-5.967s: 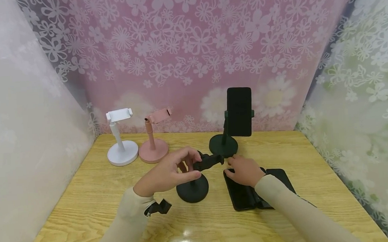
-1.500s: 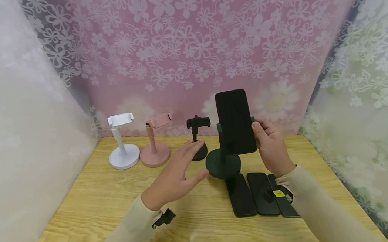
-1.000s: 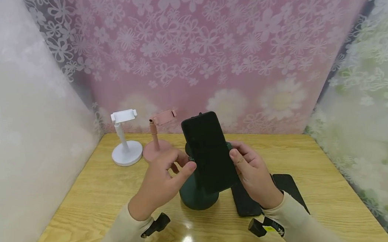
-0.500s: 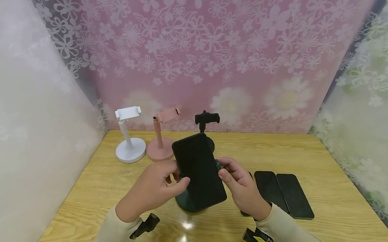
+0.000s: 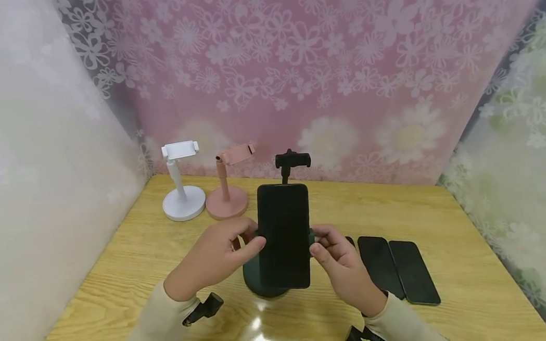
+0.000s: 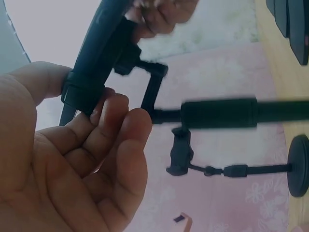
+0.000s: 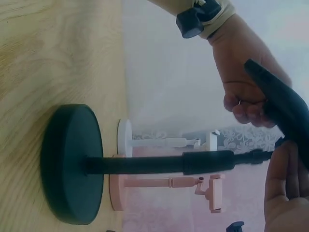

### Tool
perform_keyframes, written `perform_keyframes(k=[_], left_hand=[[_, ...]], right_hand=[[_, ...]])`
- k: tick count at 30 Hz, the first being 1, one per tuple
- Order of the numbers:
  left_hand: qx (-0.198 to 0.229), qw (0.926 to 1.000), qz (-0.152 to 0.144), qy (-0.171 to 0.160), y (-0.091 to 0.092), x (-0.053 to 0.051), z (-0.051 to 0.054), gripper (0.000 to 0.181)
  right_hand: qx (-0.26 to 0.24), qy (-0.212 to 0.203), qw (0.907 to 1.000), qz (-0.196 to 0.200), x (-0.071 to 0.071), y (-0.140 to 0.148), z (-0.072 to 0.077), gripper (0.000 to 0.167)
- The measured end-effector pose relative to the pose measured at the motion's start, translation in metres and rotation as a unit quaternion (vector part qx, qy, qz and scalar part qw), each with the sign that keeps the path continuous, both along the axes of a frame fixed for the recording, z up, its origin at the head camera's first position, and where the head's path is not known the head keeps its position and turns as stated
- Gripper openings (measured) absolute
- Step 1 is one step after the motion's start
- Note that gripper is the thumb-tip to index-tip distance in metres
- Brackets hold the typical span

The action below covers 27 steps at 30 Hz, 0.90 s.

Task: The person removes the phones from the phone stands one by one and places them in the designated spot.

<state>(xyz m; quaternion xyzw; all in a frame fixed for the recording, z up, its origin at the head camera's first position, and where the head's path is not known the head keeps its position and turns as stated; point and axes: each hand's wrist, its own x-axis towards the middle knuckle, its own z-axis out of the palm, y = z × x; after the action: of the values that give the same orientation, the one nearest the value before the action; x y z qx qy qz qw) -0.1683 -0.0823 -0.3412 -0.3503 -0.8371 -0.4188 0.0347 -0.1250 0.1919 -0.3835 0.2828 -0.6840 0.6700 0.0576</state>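
A dark phone point(image 5: 284, 236) stands upright in the clamp of a dark green phone stand point(image 5: 261, 283), whose round base rests on the table. My left hand point(image 5: 217, 255) pinches the clamp's left end between thumb and fingers. On the other side my right hand point(image 5: 340, 260) pinches the green clamp end at the phone's right edge. The left wrist view shows the left thumb and fingers about the clamp end point(image 6: 84, 92), with the stand's jointed arm behind. In the right wrist view the stand's base point(image 7: 72, 164) and pole point(image 7: 145, 165) show, while the right hand is partly cut off.
Behind stand a white phone stand point(image 5: 183, 199), a pink one point(image 5: 227, 199) and a black one point(image 5: 292, 160), whose base is hidden by the phone. Dark phones point(image 5: 415, 271) lie side by side at the right. Floral cloth walls surround the wooden table point(image 5: 120, 284).
The black stand has gone to the back row. The green stand with its phone has come forward and left, and both hands hold its clamp. The phone has turned from tilted to upright.
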Motion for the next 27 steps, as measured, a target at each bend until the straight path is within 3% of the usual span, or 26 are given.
perform_keyframes(k=[5, 8, 13, 20, 27], left_hand=[[0.004, 0.9995, -0.006, -0.031, -0.004, -0.004, 0.000, 0.016], [0.019, 0.9988, -0.011, -0.043, -0.007, -0.005, -0.002, 0.027], [0.047, 0.9974, -0.041, -0.035, -0.010, -0.005, -0.003, 0.049], [0.074, 0.9930, -0.086, -0.033, -0.011, -0.007, -0.005, 0.040], [0.067, 0.9931, -0.086, -0.043, -0.007, -0.006, -0.005, 0.034]], right_hand=[[-0.011, -0.001, 0.9998, -0.015, 0.001, -0.004, 0.004, 0.035], [-0.003, 0.028, 0.9993, -0.026, 0.000, -0.007, 0.005, 0.045], [0.007, 0.066, 0.9970, -0.041, 0.002, -0.008, 0.001, 0.046], [-0.009, 0.087, 0.9955, -0.037, 0.004, -0.007, -0.005, 0.049], [-0.004, 0.142, 0.9885, -0.052, 0.001, -0.005, -0.012, 0.047]])
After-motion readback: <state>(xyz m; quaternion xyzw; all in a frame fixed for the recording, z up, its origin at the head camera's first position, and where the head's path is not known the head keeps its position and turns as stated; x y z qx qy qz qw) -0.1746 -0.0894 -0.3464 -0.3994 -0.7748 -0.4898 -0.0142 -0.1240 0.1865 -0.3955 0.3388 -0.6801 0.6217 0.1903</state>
